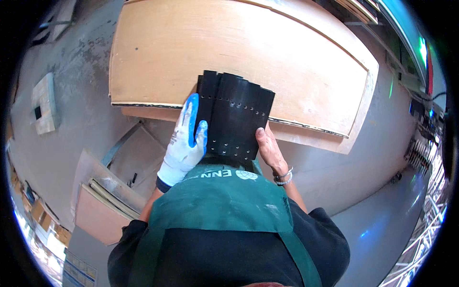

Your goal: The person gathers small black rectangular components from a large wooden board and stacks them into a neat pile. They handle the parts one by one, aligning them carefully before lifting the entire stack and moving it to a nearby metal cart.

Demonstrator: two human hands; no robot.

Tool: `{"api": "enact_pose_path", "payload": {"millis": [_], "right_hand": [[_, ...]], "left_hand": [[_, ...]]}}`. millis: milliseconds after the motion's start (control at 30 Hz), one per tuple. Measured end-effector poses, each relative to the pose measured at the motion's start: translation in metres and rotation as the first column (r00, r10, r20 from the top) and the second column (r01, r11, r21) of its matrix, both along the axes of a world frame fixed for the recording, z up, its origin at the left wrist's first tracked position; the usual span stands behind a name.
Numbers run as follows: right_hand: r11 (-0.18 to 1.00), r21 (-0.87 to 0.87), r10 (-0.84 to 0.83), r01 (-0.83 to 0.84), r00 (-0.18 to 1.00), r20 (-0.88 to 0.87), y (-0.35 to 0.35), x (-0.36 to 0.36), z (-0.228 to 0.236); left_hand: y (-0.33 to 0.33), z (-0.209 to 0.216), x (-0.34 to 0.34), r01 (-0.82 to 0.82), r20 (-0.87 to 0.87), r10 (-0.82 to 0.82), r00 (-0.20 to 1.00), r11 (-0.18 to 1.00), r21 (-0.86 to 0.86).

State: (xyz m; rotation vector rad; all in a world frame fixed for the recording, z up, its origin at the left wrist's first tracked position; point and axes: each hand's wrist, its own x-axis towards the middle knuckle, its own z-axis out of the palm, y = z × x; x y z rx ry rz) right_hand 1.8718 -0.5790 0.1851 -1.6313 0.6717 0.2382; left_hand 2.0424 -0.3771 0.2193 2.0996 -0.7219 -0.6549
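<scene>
A bundle of flat black strips with small holes near both ends (236, 112) is held upright in front of my apron, its strips slightly fanned at the top. My left hand (184, 141), in a white and blue work glove, presses on the bundle's left side with the thumb in front. On the opposite edge, my bare right hand (271, 149) grips with its thumb showing; its other fingers are hidden behind the strips. Beyond the bundle lies a large light-wood panel (229, 43) with a dark line along its near edge.
Under the panel sits another pale board (311, 135). Flat boards (103, 210) lean at the lower left, near a frame on the grey floor. A whitish block (44, 103) rests on the floor at far left. Equipment with a green light (422, 48) stands at upper right.
</scene>
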Motion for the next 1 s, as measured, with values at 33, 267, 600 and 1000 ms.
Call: {"api": "enact_pose_path", "payload": {"millis": [33, 267, 600, 1000], "right_hand": [[1.000, 0.015, -0.025, 0.025, 0.999, 0.024, 0.000, -0.004, -0.004], [0.902, 0.230, -0.386, 0.366, 0.921, 0.048, 0.014, 0.006, -0.015], [0.928, 0.094, -0.359, 0.359, 0.933, -0.021, 0.019, 0.001, -0.018], [0.822, 0.192, -0.516, 0.536, 0.844, -0.148, 0.015, -0.001, -0.004]], "left_hand": [[-0.002, 0.004, -0.002, -0.005, -0.017, 0.005, 1.000, 1.000, 0.020], [-0.008, 0.006, -0.002, 0.056, 0.011, -0.057, 0.998, 0.997, 0.060], [0.000, 0.012, 0.001, -0.002, -0.088, 0.002, 0.996, 1.000, -0.004], [0.019, 0.005, 0.002, -0.152, -0.185, 0.117, 0.976, 0.971, -0.186]]}}
